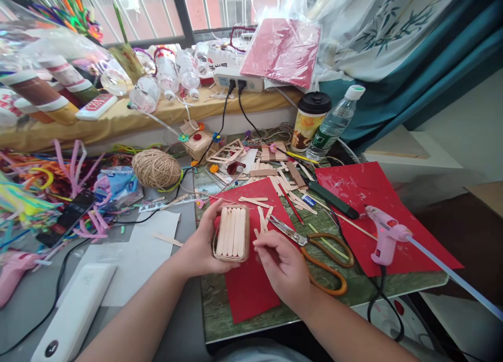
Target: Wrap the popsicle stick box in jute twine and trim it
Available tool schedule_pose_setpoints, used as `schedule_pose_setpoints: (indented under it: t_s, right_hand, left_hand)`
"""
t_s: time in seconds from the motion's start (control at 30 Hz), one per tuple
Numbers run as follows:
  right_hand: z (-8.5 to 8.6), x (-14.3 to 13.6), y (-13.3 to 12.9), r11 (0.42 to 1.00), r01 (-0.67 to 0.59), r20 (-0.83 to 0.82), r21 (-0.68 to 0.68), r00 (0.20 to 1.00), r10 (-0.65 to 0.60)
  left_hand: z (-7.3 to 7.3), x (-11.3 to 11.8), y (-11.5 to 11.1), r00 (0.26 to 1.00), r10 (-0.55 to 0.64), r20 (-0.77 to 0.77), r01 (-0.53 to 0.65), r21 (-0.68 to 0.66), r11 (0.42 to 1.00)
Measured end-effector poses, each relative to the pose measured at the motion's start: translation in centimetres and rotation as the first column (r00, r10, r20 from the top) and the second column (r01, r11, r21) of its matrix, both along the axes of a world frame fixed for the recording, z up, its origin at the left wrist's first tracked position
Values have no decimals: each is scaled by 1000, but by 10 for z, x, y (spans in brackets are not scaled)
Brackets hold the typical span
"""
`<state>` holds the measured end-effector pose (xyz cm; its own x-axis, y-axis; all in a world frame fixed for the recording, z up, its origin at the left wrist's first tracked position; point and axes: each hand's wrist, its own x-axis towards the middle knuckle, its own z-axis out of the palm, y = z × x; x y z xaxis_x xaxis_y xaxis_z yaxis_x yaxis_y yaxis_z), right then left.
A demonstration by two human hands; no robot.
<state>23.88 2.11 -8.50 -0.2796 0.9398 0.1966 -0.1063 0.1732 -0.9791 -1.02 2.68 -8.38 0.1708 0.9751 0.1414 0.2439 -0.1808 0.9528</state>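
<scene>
My left hand (200, 247) is wrapped round a small box of craft sticks (232, 231) with twine along its rounded edge. Its face of side-by-side sticks is turned up toward me. Just to the right, my right hand (281, 265) is closed in a pinch, and the end of a craft stick (256, 233) shows at its fingertips. Loose craft sticks (265, 218) lie crossed beyond those fingers on a red sheet (251, 294). Scissors with orange-brown handles (328, 283) rest beside my right hand, blades partly apart.
At right, a pink glue gun (383, 236) with a long glue stick rests on another red sheet (346, 181). A bottle (334, 123) and lidded cup (310, 121) stand behind. Twine (156, 169), pipe cleaners (74, 168) and a white device (74, 312) lie left. Black cords cross the table.
</scene>
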Motion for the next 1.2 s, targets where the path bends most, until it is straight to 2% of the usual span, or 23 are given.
schedule_pose_setpoints:
  t_s: [0.03,0.1,0.23,0.3,0.33,0.37,0.43,0.5,0.53,0.6,0.67,0.73,0.87,0.97,1.03,1.13,1.2]
  right_hand:
    - [1,2,-2,995,-8,27,97,1000,5]
    - [2,6,-6,981,-10,38,195,999,2]
    - [2,9,-5,968,103,22,227,994,-111]
    - [3,13,4,964,236,-14,126,972,-236]
    - [5,17,11,950,311,-60,15,949,-309]
    - [8,21,19,919,375,-118,-120,914,-388]
    - [15,33,34,837,422,-266,-348,812,-520]
    - [22,44,42,792,479,-355,-379,715,-602]
    - [24,48,42,793,497,-360,-352,710,-605]
    - [26,51,34,828,479,-300,-292,776,-555]
    - [22,47,22,871,397,-199,-288,865,-460]
    - [17,39,12,891,300,-145,-342,920,-365]
    - [13,32,7,860,99,-218,-500,947,-236]
    - [27,44,14,834,-2,-280,-552,942,-183]
    - [43,63,21,863,20,-323,-505,923,-210]
    - [72,102,30,910,221,-382,-350,854,-354]
    - [88,126,34,899,338,-406,-279,807,-429]
  left_hand:
    - [-1,0,0,1000,5,0,-5,0,1000]
    - [-3,-1,1,1000,5,-1,-5,-4,1000]
    - [-7,-4,1,998,-28,-49,29,10,1000]
    - [-7,-5,2,995,-52,-83,54,25,998]
    - [-7,-6,2,994,-60,-94,63,28,998]
    - [-7,-6,2,993,-63,-98,66,25,997]
    - [-7,-6,4,993,-60,-99,62,25,998]
    - [-8,-4,5,993,-41,-114,47,51,998]
    - [-9,-3,5,991,-22,-133,32,74,997]
    - [-10,0,4,982,39,-184,-16,122,992]
    - [-10,3,3,967,103,-233,-67,156,985]
    - [-9,5,0,953,139,-270,-95,169,981]
    - [-6,6,-3,938,151,-311,-104,163,981]
    - [-4,4,-4,940,143,-310,-104,139,985]
    - [-4,5,-5,944,137,-301,-104,123,987]
    - [-3,7,-5,949,143,-282,-117,106,987]
    - [-3,8,-6,956,139,-259,-120,88,989]
